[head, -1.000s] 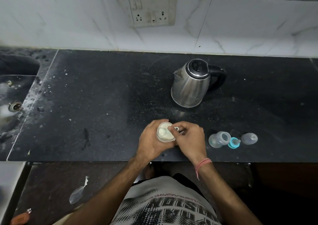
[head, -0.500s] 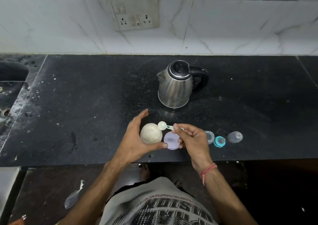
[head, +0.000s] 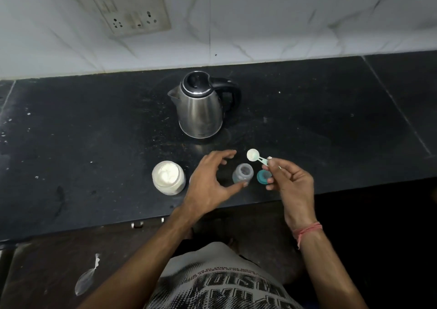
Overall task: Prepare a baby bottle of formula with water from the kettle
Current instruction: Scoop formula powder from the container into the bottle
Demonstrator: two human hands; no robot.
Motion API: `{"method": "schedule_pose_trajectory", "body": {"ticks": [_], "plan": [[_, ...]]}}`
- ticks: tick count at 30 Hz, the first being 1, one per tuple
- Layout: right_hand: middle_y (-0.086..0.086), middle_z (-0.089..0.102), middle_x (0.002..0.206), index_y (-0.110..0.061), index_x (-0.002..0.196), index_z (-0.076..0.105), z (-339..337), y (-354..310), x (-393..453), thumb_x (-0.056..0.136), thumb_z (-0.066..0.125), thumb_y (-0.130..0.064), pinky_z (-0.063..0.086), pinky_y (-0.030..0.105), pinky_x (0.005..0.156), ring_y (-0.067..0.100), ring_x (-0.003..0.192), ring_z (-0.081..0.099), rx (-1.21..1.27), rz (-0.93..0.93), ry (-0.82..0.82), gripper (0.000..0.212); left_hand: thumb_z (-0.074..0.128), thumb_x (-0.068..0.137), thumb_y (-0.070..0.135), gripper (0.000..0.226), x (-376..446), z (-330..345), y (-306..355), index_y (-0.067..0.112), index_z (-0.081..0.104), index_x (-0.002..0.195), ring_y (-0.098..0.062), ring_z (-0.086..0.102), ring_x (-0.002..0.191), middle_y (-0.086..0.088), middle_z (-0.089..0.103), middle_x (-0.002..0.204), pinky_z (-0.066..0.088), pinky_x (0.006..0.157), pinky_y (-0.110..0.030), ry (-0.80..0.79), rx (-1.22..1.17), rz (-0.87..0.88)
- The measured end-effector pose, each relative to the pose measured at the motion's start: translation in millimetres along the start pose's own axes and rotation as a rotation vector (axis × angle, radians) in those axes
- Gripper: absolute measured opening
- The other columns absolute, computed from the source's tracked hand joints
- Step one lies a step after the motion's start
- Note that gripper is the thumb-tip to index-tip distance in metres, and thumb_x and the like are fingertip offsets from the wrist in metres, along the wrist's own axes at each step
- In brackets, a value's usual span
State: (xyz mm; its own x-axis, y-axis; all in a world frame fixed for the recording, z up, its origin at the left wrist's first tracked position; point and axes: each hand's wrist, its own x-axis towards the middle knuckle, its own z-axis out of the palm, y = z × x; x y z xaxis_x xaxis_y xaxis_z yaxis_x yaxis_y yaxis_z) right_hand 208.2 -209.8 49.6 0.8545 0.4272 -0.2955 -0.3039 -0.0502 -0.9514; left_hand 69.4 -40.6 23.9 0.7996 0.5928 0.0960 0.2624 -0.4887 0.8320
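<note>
An open jar of white formula powder (head: 168, 177) stands on the black counter (head: 94, 143). To its right stands the clear baby bottle (head: 243, 173), open at the top. My left hand (head: 210, 178) is spread around the bottle's left side, fingers apart, thumb near its base. My right hand (head: 287, 183) pinches the handle of a small scoop (head: 254, 155) that holds white powder, just above and right of the bottle. The teal bottle ring (head: 262, 176) lies beside the bottle, partly behind my right fingers. The steel kettle (head: 201, 106) stands behind, lid shut.
A wall socket panel (head: 132, 8) sits on the white tiled wall behind the counter. The counter's front edge runs just under my hands. A crumpled clear wrapper (head: 86, 282) lies on the floor at the lower left.
My left hand has let go of the powder jar, which now stands at the left, and moved right to the bottle. My right hand carried the filled scoop right, above the bottle.
</note>
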Motion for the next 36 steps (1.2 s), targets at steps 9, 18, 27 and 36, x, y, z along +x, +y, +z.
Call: {"method": "schedule_pose_trajectory", "body": {"ticks": [9, 18, 27, 36], "plan": [[0.01, 0.084, 0.092, -0.016, 0.107, 0.085, -28.9, 30.3, 12.9, 0.098, 0.084, -0.023, 0.061, 0.029, 0.06, 0.014, 0.068, 0.07, -0.165, -0.045, 0.004, 0.012, 0.101, 0.069, 0.054, 0.078, 15.0, 63.3, -22.4, 0.035, 0.07, 0.139, -0.002, 0.07, 0.115, 0.02, 0.072, 0.13, 0.062, 0.096, -0.035, -0.017, -0.014, -0.123], [-0.007, 0.083, 0.089, -0.027, 0.105, 0.086, -22.1, 35.6, 16.3, 0.095, 0.086, -0.025, 0.062, 0.029, 0.064, 0.014, 0.072, 0.077, -0.365, -0.155, -0.045, 0.01, 0.105, 0.068, 0.047, 0.064, 13.6, 69.7, -27.5, 0.036, 0.08, 0.125, 0.003, 0.074, 0.108, 0.023, 0.079, 0.118, 0.064, 0.093, -0.038, 0.037, -0.03, -0.188], [-0.017, 0.083, 0.114, -0.027, 0.115, 0.086, -24.7, 34.9, 18.2, 0.1, 0.081, -0.024, 0.065, 0.029, 0.092, 0.0, 0.101, 0.078, -0.806, -0.629, -0.094, 0.016, 0.107, 0.066, 0.043, 0.066, 12.1, 69.3, -22.8, 0.034, 0.081, 0.126, 0.006, 0.074, 0.107, 0.024, 0.081, 0.115, 0.064, 0.095, -0.035, 0.044, -0.072, -0.241], [-0.003, 0.085, 0.114, -0.016, 0.114, 0.086, -29.1, 45.9, 21.4, 0.093, 0.085, -0.001, 0.067, 0.041, 0.081, 0.018, 0.094, 0.082, -0.964, -0.947, -0.119, 0.025, 0.107, 0.066, 0.043, 0.062, 12.5, 69.3, -21.2, 0.034, 0.082, 0.122, 0.006, 0.075, 0.105, 0.025, 0.081, 0.111, 0.064, 0.094, -0.033, 0.045, -0.085, -0.253]]}}
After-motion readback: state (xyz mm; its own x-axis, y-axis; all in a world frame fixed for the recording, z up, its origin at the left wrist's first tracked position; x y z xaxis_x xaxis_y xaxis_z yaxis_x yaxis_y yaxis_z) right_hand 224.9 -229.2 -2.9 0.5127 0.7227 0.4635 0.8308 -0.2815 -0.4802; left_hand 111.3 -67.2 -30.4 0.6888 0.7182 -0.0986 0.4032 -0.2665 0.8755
